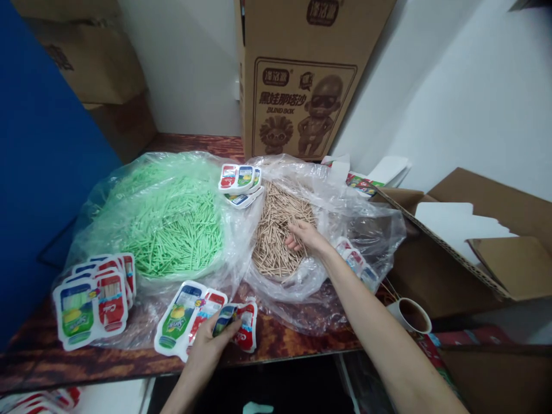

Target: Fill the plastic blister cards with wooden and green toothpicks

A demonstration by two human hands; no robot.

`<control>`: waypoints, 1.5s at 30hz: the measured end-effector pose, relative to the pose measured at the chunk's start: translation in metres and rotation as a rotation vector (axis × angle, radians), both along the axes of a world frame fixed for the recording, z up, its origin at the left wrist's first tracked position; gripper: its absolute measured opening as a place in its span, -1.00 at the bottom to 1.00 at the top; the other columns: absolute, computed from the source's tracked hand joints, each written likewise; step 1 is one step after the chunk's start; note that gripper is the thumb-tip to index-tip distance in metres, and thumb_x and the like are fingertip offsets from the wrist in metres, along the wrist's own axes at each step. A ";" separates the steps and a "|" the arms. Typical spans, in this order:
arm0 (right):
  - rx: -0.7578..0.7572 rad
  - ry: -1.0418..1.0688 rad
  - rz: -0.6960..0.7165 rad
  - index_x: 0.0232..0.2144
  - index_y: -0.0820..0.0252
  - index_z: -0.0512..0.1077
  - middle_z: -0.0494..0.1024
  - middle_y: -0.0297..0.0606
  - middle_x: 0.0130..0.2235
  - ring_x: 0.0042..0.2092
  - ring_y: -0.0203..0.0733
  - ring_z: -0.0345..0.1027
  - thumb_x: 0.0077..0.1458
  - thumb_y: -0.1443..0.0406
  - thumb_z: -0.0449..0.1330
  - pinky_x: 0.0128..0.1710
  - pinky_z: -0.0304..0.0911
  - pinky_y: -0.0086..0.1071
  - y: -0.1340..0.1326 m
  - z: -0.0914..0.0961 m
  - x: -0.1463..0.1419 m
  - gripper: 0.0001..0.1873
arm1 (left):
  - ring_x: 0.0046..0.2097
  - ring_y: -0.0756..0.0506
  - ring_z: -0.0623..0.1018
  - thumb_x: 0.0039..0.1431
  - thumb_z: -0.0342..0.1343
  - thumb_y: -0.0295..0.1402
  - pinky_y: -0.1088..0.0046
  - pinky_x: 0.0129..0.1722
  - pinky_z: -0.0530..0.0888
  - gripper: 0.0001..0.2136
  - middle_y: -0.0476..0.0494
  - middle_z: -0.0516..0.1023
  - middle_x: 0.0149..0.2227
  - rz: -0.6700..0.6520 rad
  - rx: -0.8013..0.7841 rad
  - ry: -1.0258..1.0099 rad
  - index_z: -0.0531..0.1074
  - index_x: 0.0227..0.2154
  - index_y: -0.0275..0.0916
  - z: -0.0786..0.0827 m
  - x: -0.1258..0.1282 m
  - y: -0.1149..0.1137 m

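My left hand [211,339] is closed on a small printed packet [247,326] with a red Cola picture, at the table's front edge. Under and beside it lies another packet [177,316] with Sprite and Cola pictures. My right hand [302,236] reaches into an open plastic bag of thin brown sticks [276,230]. Its fingers are curled together among the sticks, apparently pinching some; how many is hidden. To the left, a larger clear bag holds light green sticks [176,230].
Fanned packets [92,310] lie at the front left, and a few more [240,179] rest between the bags. A large cardboard carton [302,75] stands behind. At right are an open cardboard box [444,259] and a paper cup [409,316] of dark liquid.
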State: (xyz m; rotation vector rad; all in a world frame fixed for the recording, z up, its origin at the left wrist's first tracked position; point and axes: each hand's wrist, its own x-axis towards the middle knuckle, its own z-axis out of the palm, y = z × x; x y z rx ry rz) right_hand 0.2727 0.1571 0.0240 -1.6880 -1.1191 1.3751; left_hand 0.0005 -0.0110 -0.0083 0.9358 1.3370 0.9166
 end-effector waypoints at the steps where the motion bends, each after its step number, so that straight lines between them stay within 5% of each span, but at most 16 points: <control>1: 0.003 -0.012 0.004 -0.43 0.17 0.19 0.50 -0.42 -0.67 -0.70 -0.40 0.31 0.24 0.35 0.08 -0.72 0.13 -0.64 0.000 -0.001 0.000 -0.82 | -0.46 -0.09 0.46 -0.14 0.31 -0.16 0.46 -0.40 0.40 -0.76 -0.01 0.53 -0.57 -0.001 -0.001 -0.010 0.56 -0.53 -0.26 0.000 0.002 0.000; 13: -0.001 0.130 -0.070 -0.51 0.18 0.24 0.40 -0.45 -0.70 -0.68 -0.40 0.23 0.21 0.43 0.04 -0.67 0.09 -0.58 0.009 0.008 0.006 -0.77 | -0.47 -0.08 0.46 -0.14 0.31 -0.20 0.44 -0.39 0.41 -0.79 -0.01 0.53 -0.56 -0.036 -0.020 -0.033 0.57 -0.50 -0.26 -0.002 -0.002 0.001; 21: -0.035 0.479 0.015 -0.29 0.23 0.41 0.27 -0.48 -0.60 -0.59 -0.42 0.13 0.21 0.38 0.01 -0.51 0.17 -0.53 -0.023 0.010 -0.015 -0.83 | -0.48 -0.05 0.45 -0.15 0.32 -0.21 0.48 -0.41 0.39 -0.78 -0.01 0.52 -0.57 0.038 -0.027 -0.031 0.52 -0.57 -0.28 0.007 -0.012 0.001; 26: -0.045 0.673 0.059 -0.35 0.22 0.43 0.34 -0.43 -0.54 -0.53 -0.39 0.19 0.10 0.34 0.16 -0.45 0.21 -0.48 -0.048 0.001 -0.031 -0.94 | -0.47 -0.06 0.49 -0.18 0.34 -0.20 0.46 -0.39 0.42 -0.75 -0.04 0.54 -0.54 0.061 -0.085 -0.069 0.54 -0.51 -0.31 0.000 -0.024 0.005; 30: 0.062 0.613 0.043 -0.37 0.21 0.39 0.42 -0.38 -0.49 -0.49 -0.36 0.27 0.02 0.27 0.24 -0.45 0.22 -0.47 -0.078 -0.012 -0.059 -0.87 | -0.45 -0.06 0.52 -0.20 0.37 -0.24 0.47 -0.38 0.46 -0.76 -0.05 0.57 -0.51 0.130 -0.079 -0.115 0.54 -0.50 -0.30 -0.004 -0.026 0.008; 36: 0.271 0.265 0.194 -0.36 0.14 0.35 0.42 -0.37 -0.47 -0.43 -0.25 0.31 0.15 0.23 0.08 -0.36 0.25 -0.37 -0.133 -0.045 -0.107 -0.89 | -0.42 -0.08 0.57 -0.22 0.38 -0.28 0.44 -0.32 0.51 -0.76 -0.07 0.62 -0.46 0.176 -0.082 -0.204 0.58 -0.46 -0.30 0.000 -0.022 0.010; 40: 0.424 0.067 0.147 -0.35 0.13 0.35 0.45 -0.30 -0.35 -0.27 -0.18 0.34 0.20 0.28 0.04 -0.20 0.24 -0.31 -0.155 -0.064 -0.119 -0.88 | -0.41 -0.06 0.57 -0.21 0.39 -0.31 0.48 -0.33 0.50 -0.76 -0.07 0.63 -0.45 0.230 -0.078 -0.204 0.59 -0.42 -0.29 0.002 -0.022 0.006; 45: 0.420 0.039 0.140 -0.31 0.14 0.35 0.46 -0.28 -0.32 -0.23 -0.16 0.35 0.22 0.28 0.01 -0.17 0.23 -0.31 -0.165 -0.077 -0.118 -0.87 | -0.43 -0.05 0.56 -0.21 0.38 -0.32 0.49 -0.35 0.50 -0.77 -0.07 0.62 -0.46 0.243 -0.071 -0.209 0.58 -0.44 -0.31 0.001 -0.024 0.004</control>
